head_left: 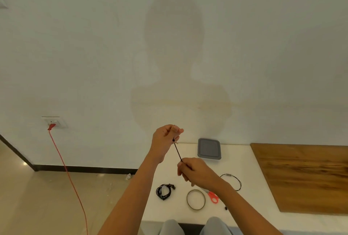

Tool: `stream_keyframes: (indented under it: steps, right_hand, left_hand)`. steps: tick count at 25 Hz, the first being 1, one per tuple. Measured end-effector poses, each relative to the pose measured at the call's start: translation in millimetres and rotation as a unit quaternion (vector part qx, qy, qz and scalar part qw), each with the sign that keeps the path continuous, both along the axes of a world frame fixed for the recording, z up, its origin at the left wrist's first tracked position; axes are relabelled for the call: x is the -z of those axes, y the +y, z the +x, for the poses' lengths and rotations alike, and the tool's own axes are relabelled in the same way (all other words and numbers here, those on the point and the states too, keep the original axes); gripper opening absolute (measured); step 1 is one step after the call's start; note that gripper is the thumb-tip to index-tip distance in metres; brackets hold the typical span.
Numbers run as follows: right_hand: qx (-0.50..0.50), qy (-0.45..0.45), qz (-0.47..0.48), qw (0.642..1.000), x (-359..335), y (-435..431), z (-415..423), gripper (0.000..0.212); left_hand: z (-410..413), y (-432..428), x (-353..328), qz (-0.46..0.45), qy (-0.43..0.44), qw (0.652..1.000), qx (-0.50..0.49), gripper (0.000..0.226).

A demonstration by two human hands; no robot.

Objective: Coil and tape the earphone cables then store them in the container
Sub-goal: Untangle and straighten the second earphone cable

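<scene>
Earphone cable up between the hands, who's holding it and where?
Both hands hold the earphone cable: left hand pinches its plug end, right hand grips lower down, stretching it taut.

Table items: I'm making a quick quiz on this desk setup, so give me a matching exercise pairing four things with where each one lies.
Things:
1. coiled earphones
2. tape roll
3. scissors
4. container

Places:
A. far edge of the white table, by the wall
B. nearest the table's left edge
C. partly hidden under the right forearm
D. between the coiled earphones and the scissors

Pairs: 1-B, 2-D, 3-C, 4-A
</scene>
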State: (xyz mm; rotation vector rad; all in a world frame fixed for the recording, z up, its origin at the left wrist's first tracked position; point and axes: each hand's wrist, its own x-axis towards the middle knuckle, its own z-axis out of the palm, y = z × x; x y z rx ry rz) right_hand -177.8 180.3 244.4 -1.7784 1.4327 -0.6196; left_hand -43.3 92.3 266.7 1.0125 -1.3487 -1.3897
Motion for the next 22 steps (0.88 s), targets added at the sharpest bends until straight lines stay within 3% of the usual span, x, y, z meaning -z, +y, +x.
stream_keyframes:
  steps: [6,11,17,22]
  right_hand:
    - [0.077,-0.080,-0.089,0.990,-37.2,-2.7,-10.6,0.034]
    - [0.135,-0.122,-0.124,0.975,-51.5,-32.0,-23.9,0.032]
    - [0.167,-0.153,-0.014,0.974,-27.3,-64.3,-36.1,0.026]
    - [0.130,-0.219,0.153,0.955,5.9,-46.7,-26.2,0.039]
  left_hand:
    - [7.2,7.8,16.3,-0.044,-0.144,0.985,0.081,0.028]
    - [4.6,22.7,14.8,0.022,-0.091,0.981,0.172,0.035]
    - [-1.3,27.7,12.5,0.060,0.035,0.977,0.201,0.029]
    - [-4.4,16.8,5.3,0.077,0.111,0.984,0.116,0.027]
